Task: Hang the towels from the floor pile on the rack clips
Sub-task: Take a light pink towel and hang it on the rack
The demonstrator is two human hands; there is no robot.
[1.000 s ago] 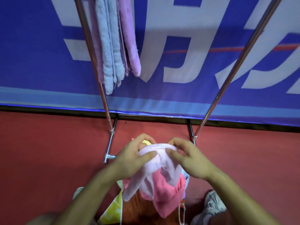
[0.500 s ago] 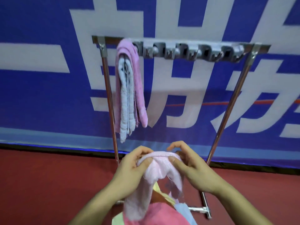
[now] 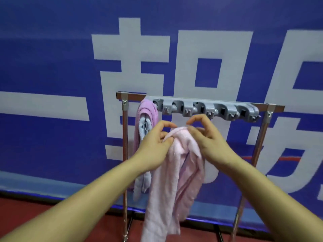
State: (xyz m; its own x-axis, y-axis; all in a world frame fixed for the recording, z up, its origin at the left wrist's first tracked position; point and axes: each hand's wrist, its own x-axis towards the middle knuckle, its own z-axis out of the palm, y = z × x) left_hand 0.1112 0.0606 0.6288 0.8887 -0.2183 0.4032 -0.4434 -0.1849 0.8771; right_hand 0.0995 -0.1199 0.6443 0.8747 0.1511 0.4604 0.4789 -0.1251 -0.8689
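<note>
Both hands, left (image 3: 153, 145) and right (image 3: 209, 142), pinch the top fold of a pink towel (image 3: 174, 172) just below the clips (image 3: 206, 109). It looks soft and light; probably best held bunched at this fold.

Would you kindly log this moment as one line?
both hands: left hand, right hand pinch pale pink towel | below grey plastic clip strip | purple and blue towels already hung
</note>
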